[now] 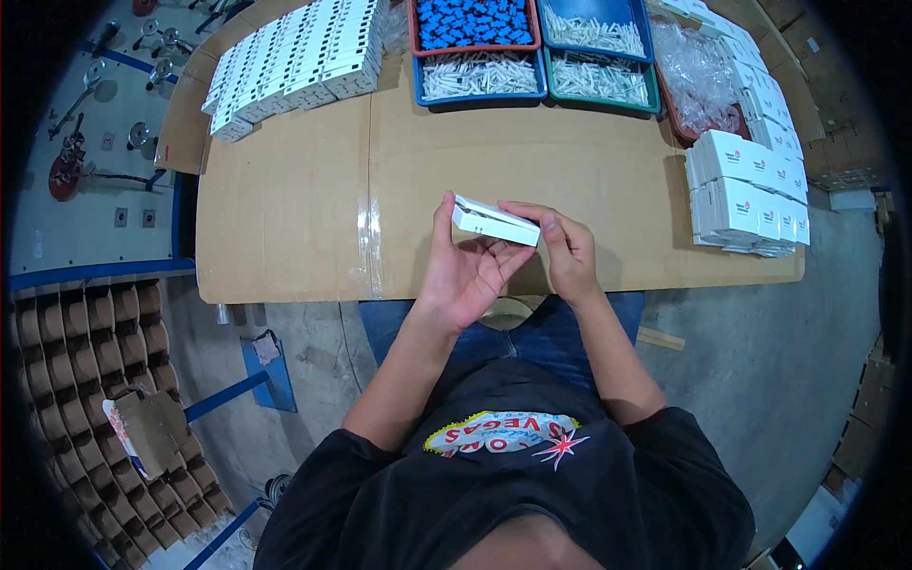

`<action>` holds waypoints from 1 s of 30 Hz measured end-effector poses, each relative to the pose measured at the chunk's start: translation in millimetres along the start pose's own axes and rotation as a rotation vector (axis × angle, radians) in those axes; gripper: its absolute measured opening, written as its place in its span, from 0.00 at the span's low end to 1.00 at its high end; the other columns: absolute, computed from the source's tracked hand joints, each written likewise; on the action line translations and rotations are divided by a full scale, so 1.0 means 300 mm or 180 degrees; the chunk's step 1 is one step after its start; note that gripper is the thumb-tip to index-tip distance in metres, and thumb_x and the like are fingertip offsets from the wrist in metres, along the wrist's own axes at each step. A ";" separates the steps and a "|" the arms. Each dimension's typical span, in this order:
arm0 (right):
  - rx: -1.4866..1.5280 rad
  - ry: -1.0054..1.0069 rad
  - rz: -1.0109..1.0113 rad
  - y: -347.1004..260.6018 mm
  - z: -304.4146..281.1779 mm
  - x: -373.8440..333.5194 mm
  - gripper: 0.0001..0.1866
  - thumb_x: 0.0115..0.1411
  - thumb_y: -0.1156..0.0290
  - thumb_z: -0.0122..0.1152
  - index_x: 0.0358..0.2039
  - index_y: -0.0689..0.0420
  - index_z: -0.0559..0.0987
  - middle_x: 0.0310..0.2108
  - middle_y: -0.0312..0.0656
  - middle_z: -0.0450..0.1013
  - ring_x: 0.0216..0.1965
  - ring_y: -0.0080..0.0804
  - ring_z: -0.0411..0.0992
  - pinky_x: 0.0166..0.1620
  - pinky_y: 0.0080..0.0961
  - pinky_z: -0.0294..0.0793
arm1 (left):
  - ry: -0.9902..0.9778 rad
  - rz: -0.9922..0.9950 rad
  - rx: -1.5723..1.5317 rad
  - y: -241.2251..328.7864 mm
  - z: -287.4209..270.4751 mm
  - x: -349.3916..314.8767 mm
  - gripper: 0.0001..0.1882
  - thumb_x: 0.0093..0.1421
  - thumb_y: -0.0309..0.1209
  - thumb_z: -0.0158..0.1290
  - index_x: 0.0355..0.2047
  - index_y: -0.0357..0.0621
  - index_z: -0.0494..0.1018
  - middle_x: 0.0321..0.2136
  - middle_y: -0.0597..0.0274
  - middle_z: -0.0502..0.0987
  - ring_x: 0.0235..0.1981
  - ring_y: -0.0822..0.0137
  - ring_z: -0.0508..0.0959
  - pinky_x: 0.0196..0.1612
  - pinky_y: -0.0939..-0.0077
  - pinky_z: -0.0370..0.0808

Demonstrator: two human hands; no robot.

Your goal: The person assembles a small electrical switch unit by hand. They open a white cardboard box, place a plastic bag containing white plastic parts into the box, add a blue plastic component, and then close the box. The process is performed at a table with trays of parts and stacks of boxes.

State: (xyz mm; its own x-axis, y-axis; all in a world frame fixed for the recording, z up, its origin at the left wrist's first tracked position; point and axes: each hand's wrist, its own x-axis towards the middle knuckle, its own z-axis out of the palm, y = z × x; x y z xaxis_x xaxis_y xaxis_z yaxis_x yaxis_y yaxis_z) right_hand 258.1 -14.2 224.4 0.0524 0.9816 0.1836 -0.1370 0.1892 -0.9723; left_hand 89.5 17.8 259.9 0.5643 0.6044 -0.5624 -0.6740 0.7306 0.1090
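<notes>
Between my two hands, just above the near part of the cardboard-covered table (285, 218), is a small white carton (496, 224). Its long side is tilted toward me, and a dark gap shows along its upper edge. My left hand (467, 275) supports it from the left end and below, thumb at the left end and palm turned up. My right hand (567, 252) grips the right end, with the index finger along the top edge. What lies inside the carton cannot be made out.
Rows of white cartons (294, 66) stand at the far left, and stacked white boxes (746, 195) at the right. Along the back sit a tray of blue parts (475, 24), trays of white tubes (480, 76) and clear plastic bags (698, 76). A cardboard divider (85, 328) lies lower left.
</notes>
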 end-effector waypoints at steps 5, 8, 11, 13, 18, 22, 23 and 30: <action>-0.0029 0.0029 0.0007 -0.004 -0.007 -0.002 0.24 0.78 0.60 0.44 0.50 0.68 0.82 0.51 0.49 0.80 0.52 0.34 0.78 0.57 0.30 0.75 | -0.0085 -0.0110 -0.0208 -0.001 -0.001 0.002 0.43 0.65 0.65 0.51 0.56 0.32 0.65 0.51 0.44 0.74 0.56 0.50 0.77 0.65 0.52 0.74; -0.0089 0.0037 -0.0029 -0.003 -0.008 -0.001 0.23 0.78 0.60 0.44 0.50 0.67 0.82 0.50 0.49 0.80 0.52 0.34 0.78 0.57 0.30 0.75 | -0.0309 -0.0274 -0.0395 0.005 -0.024 0.007 0.42 0.66 0.62 0.51 0.56 0.30 0.65 0.52 0.42 0.74 0.56 0.46 0.77 0.65 0.51 0.74; -0.0151 0.0062 -0.0080 -0.001 -0.009 0.001 0.23 0.78 0.61 0.44 0.49 0.66 0.83 0.49 0.48 0.80 0.50 0.34 0.78 0.56 0.29 0.75 | -0.0303 -0.0256 -0.0318 0.001 -0.028 0.011 0.45 0.64 0.66 0.50 0.56 0.30 0.65 0.53 0.39 0.74 0.57 0.49 0.77 0.65 0.53 0.73; -0.0172 0.0081 -0.0102 0.000 -0.008 0.002 0.23 0.78 0.61 0.45 0.49 0.66 0.83 0.48 0.48 0.81 0.49 0.33 0.78 0.55 0.28 0.76 | -0.0300 -0.0252 -0.0315 0.000 -0.030 0.013 0.44 0.64 0.66 0.50 0.56 0.30 0.64 0.53 0.39 0.74 0.57 0.48 0.77 0.66 0.52 0.73; -0.0182 0.0110 -0.0061 0.004 -0.006 0.002 0.22 0.78 0.61 0.45 0.49 0.65 0.84 0.48 0.46 0.81 0.47 0.30 0.78 0.52 0.26 0.76 | -0.0360 -0.0342 -0.0514 0.003 -0.042 0.018 0.44 0.65 0.65 0.50 0.56 0.30 0.64 0.53 0.38 0.73 0.58 0.48 0.77 0.66 0.51 0.73; -0.0227 0.0115 -0.0047 0.009 -0.011 0.001 0.22 0.77 0.62 0.45 0.48 0.65 0.84 0.48 0.46 0.81 0.47 0.30 0.78 0.52 0.26 0.76 | -0.0396 -0.0366 -0.0570 0.003 -0.036 0.015 0.43 0.65 0.64 0.50 0.56 0.31 0.64 0.53 0.39 0.73 0.58 0.49 0.77 0.66 0.51 0.73; -0.0218 0.0129 -0.0051 0.010 -0.010 0.001 0.22 0.77 0.63 0.45 0.48 0.65 0.84 0.48 0.46 0.81 0.47 0.30 0.78 0.52 0.27 0.76 | -0.0402 -0.0361 -0.0562 0.002 -0.038 0.016 0.43 0.65 0.64 0.50 0.56 0.31 0.64 0.53 0.39 0.73 0.58 0.49 0.77 0.66 0.51 0.73; -0.0159 0.0125 -0.0066 0.008 -0.008 0.002 0.21 0.77 0.64 0.46 0.47 0.66 0.84 0.48 0.47 0.81 0.49 0.32 0.78 0.54 0.27 0.75 | -0.0603 -0.0438 -0.0661 0.010 -0.065 0.022 0.41 0.69 0.61 0.46 0.58 0.30 0.65 0.55 0.36 0.74 0.59 0.41 0.76 0.65 0.47 0.73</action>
State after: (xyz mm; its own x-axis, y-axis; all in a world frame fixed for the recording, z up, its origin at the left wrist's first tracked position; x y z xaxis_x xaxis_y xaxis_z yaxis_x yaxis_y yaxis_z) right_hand 260.1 -13.3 221.9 0.0937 0.9755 0.1990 -0.0861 0.2071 -0.9745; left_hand 81.9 17.7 240.3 0.7226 0.5670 -0.3955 -0.6571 0.7410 -0.1383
